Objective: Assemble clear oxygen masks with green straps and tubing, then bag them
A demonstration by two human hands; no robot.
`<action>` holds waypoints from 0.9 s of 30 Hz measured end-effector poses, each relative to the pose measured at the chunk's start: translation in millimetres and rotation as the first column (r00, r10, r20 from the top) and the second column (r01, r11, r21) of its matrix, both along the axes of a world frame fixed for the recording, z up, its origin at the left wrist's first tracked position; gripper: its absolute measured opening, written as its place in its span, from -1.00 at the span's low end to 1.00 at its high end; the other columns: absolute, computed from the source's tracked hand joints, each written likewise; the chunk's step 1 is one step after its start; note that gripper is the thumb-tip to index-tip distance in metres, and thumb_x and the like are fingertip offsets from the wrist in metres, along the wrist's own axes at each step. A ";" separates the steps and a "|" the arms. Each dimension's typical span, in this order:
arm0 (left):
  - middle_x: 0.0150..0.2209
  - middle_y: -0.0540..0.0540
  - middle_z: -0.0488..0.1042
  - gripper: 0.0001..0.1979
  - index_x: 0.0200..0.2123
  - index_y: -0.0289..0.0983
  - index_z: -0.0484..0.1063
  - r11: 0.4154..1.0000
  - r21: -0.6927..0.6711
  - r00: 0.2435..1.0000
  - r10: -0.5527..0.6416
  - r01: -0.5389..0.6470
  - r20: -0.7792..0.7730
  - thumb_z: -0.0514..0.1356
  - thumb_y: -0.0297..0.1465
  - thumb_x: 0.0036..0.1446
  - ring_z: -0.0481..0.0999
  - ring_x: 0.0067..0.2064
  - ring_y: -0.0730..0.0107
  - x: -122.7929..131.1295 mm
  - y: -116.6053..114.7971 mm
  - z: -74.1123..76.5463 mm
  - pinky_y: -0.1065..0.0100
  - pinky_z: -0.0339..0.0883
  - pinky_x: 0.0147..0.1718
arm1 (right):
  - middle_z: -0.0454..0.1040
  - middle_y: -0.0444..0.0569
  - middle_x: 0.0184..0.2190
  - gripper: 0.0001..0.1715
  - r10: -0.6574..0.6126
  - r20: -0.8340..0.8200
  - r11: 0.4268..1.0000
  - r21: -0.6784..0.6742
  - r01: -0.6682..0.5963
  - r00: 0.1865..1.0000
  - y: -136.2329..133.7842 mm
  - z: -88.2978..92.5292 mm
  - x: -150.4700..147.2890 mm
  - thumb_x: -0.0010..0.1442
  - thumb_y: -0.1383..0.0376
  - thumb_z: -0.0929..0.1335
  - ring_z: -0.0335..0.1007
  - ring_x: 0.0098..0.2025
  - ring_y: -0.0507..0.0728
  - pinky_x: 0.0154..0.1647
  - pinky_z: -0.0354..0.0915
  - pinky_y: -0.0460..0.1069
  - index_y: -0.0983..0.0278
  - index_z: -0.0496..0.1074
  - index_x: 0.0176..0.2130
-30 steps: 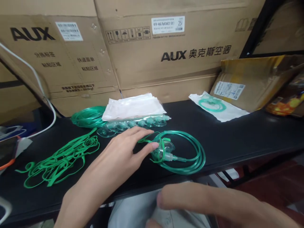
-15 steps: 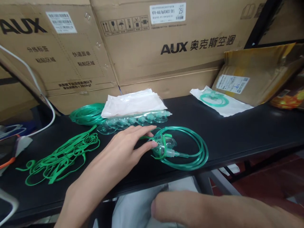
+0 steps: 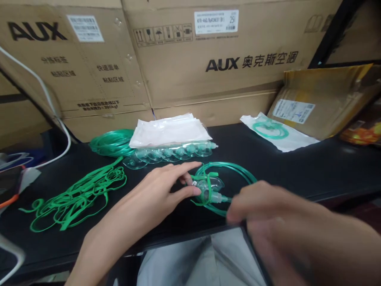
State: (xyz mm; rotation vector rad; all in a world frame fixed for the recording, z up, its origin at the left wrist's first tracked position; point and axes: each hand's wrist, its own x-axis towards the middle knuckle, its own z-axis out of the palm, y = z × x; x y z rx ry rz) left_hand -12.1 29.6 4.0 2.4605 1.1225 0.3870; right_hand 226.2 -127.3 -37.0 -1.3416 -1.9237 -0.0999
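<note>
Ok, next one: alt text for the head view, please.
A person's left hand touches a clear oxygen mask ringed by coiled green tubing on a black table, while the blurred right hand reaches in beside it. Loose green straps, stacked masks and cardboard boxes lie behind.

Clear green-tubed mask [image 3: 208,186] on black table [image 3: 297,167]

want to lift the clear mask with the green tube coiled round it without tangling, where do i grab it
Probably the clear plastic oxygen mask itself, at its stiff dome and the connector stub on its near-right side. Come from above: it lies flat on the black table, the left hand already touches its left edge, and the thin green tubing loops loosely round it, so pulling that would drag.
</note>
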 end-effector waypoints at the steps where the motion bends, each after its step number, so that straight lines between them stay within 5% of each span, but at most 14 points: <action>1: 0.07 0.09 0.63 -0.44 0.42 0.22 0.33 1.000 -0.010 1.000 0.010 -0.010 -0.004 0.25 -0.01 0.41 0.57 0.13 0.20 -0.4 -1.1 0.0 0.24 0.37 0.14 | 0.62 -0.05 -0.05 -0.65 0.019 -0.001 1.000 0.019 -0.018 1.000 10.0 6.5 3.8 0.49 0.23 0.35 0.59 -0.05 0.19 -0.02 0.52 0.07 -0.04 0.37 0.21; 6: -0.16 0.08 0.63 -0.37 0.40 0.15 0.38 0.999 -0.034 1.000 0.003 -0.003 0.009 0.28 0.09 0.32 0.61 -0.10 0.26 0.1 -6.8 2.1 0.35 0.40 -0.15 | 0.54 -0.06 -0.09 -0.90 0.102 0.206 0.995 -0.042 -0.096 0.973 44.3 -0.6 19.7 0.51 0.30 0.36 0.47 -0.08 0.19 0.02 0.34 0.18 0.12 0.42 0.01; 10: -0.34 0.09 0.55 -0.36 0.23 0.09 0.56 0.998 -0.054 0.999 0.016 -0.018 -0.028 0.20 0.27 0.26 0.53 -0.31 0.30 3.5 -10.6 1.6 0.33 0.32 -0.33 | 0.51 0.01 -0.02 -0.70 0.067 0.268 0.996 -0.074 -0.049 0.961 55.7 -24.4 23.6 0.56 0.29 0.31 0.40 -0.06 0.24 -0.06 0.30 0.17 0.12 0.35 0.23; 14: -0.08 0.02 0.58 -0.47 0.06 0.00 0.63 1.000 0.007 1.000 -0.006 0.006 0.005 0.28 0.20 0.24 0.57 -0.07 0.22 8.7 -11.4 -5.4 0.28 0.36 -0.13 | 0.50 0.06 -0.06 -0.79 0.022 0.337 0.999 0.031 -0.034 0.941 64.2 -28.2 21.4 0.56 0.34 0.27 0.37 -0.14 0.24 -0.19 0.27 0.12 0.20 0.42 0.11; 18: 0.25 0.04 0.43 -0.68 -0.02 -0.05 0.54 0.987 -0.011 0.982 -0.157 0.159 0.104 0.40 -0.05 0.26 0.46 0.24 0.23 18.9 -14.2 -7.7 0.26 0.28 0.21 | 0.54 0.01 -0.12 -0.82 0.101 0.345 0.994 0.008 -0.111 0.933 66.4 -25.2 18.9 0.57 0.37 0.24 0.40 -0.15 0.22 -0.19 0.28 0.11 0.22 0.40 -0.09; 23: -0.08 0.07 0.55 -0.74 -0.14 -0.10 0.40 0.981 -0.113 0.986 -0.154 0.160 0.061 0.38 -0.20 0.22 0.51 0.02 0.18 31.0 -21.6 -6.9 0.19 0.33 -0.01 | 0.50 -0.06 -0.15 -0.78 0.175 0.192 0.975 -0.170 -0.143 0.966 57.7 -30.8 19.9 0.61 0.30 0.18 0.42 -0.18 0.15 -0.10 0.34 0.09 0.18 0.37 -0.08; 27: -0.11 0.12 0.53 -0.52 0.03 -0.02 0.37 0.980 -0.124 0.984 -0.142 0.155 0.108 0.42 -0.29 0.06 0.50 -0.02 0.21 33.5 -26.3 -12.2 0.21 0.28 -0.05 | 0.45 -0.07 -0.01 -0.91 0.204 0.054 0.906 -0.388 -0.168 0.977 48.5 -28.6 23.3 0.58 0.23 0.28 0.43 0.02 0.14 0.04 0.37 0.03 0.09 0.38 0.02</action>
